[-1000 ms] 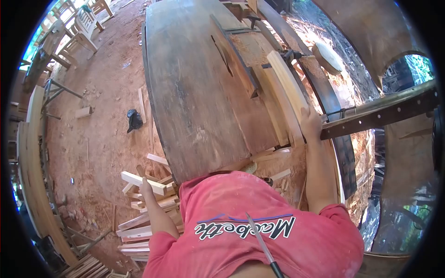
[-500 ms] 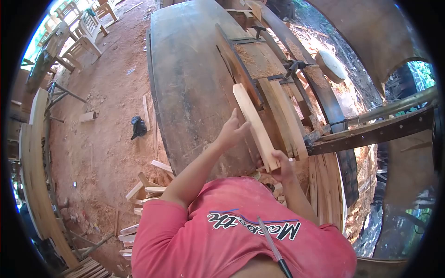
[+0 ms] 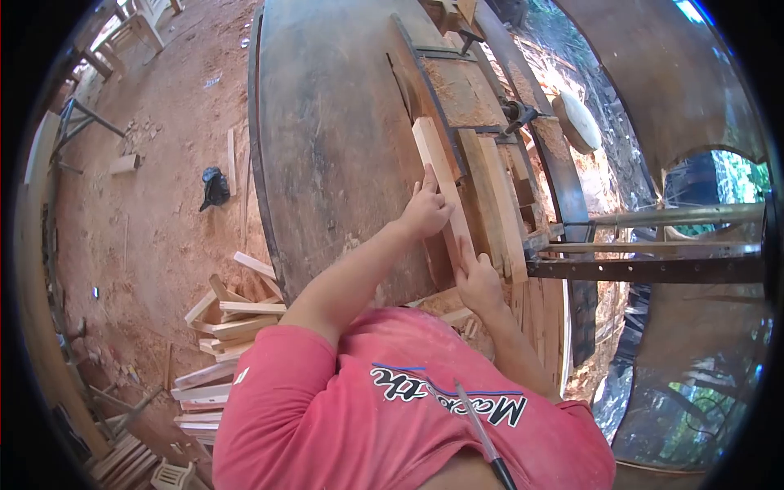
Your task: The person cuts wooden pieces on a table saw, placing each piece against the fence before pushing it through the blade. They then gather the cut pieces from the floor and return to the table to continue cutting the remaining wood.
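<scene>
A pale, squared wooden strip (image 3: pixel 441 170) lies lengthwise on the dark worktable (image 3: pixel 327 147), alongside an upright wooden fence (image 3: pixel 425 96). My left hand (image 3: pixel 427 210) grips the strip near its middle, its index finger stretched along the wood and the other fingers folded. At the near end, my right hand (image 3: pixel 480 284) holds the same strip, with a finger laid along its top. The undersides of both hands' grips are hidden.
Longer boards (image 3: pixel 490 196) sit just right of the fence, by a clamp (image 3: pixel 518 116). Several cut wooden pieces (image 3: pixel 241 322) are piled on the floor at left, with a black plastic bag (image 3: pixel 215 188) farther off. A metal-framed beam (image 3: pixel 653 269) juts in from the right.
The strip has come down flat along the fence. My left hand went from open beside the strip to gripping it, and my right hand moved from below its end to on top.
</scene>
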Available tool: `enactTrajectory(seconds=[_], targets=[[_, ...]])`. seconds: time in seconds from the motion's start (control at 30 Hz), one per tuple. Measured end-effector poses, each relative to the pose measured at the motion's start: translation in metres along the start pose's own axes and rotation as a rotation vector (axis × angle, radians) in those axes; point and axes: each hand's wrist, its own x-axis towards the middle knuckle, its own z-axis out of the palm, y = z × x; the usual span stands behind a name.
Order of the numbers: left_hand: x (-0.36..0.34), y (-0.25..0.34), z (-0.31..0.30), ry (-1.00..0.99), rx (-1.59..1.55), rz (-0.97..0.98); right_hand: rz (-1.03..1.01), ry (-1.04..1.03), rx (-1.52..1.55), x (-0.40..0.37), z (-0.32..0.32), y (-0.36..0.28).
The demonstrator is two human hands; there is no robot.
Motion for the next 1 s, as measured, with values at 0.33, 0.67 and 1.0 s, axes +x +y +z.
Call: enactTrajectory(seconds=[0.33,0.67,1.0], targets=[[0.030,-0.007,-0.021,-0.066,0.028,-0.015,0.022,-0.050,-0.093,0.038,-0.005,-0.010],[0.039,-0.008,-0.026,-0.076,0.059,-0.028,0.039,-0.080,-0.095,0.049,-0.009,-0.015],[0.044,-0.010,-0.034,-0.064,-0.012,-0.032,-0.004,-0.062,-0.096,0.055,-0.013,-0.016]])
